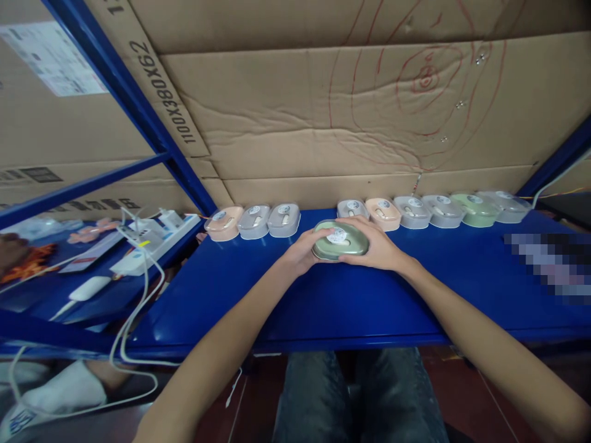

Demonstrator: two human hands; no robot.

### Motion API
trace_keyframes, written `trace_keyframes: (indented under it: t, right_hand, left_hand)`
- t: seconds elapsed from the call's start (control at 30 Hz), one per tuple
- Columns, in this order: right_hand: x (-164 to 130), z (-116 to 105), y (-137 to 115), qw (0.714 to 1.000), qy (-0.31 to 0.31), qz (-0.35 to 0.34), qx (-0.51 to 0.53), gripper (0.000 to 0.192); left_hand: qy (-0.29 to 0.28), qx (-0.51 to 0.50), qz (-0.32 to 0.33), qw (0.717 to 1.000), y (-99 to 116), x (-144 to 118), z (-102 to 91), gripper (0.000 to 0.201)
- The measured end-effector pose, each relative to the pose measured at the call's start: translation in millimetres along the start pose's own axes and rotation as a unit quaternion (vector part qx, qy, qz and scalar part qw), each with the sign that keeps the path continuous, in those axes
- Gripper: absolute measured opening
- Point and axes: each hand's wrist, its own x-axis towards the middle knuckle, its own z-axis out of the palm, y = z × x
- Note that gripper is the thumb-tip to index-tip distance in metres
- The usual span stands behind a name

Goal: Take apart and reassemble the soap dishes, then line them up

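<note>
left hand (302, 251) + right hand (376, 246): each grip pinching green case (340, 240) | holds small pale item | blue shelf (323, 295)

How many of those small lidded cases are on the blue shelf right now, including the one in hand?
10. Three sit at back left, six at back right, and one green case is held between the left hand and right hand. None looks hidden.

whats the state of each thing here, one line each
green case: lid shut, flat on the blue shelf, held from both sides
left hand: gripping the case's left end
right hand: gripping its right end
row of cases: shut, lined along the cardboard
</note>
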Motion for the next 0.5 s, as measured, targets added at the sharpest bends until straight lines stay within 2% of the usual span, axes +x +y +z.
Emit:
trace_keyframes:
  t: [0.13,0.3,0.5]
  right_hand:
    - [-1.7,1.9,0.7,1.000,-0.003,-0.003,-0.011,0.092]
    - [-0.7,0.9,-2.9,1.000,0.024,0.000,0.001,0.086]
    - [-0.3,1.0,0.9,1.000,0.023,-0.019,-0.008,0.086]
  left_hand:
    - [0.011,0.004,-0.012,1.000,0.6,0.5,1.2,0.037]
    - [0.002,-0.018,-0.016,1.000,3.7,-0.3,1.1,0.038]
    - [-0.004,-0.008,-0.018,1.000,7.5,-5.1,4.9,0.038]
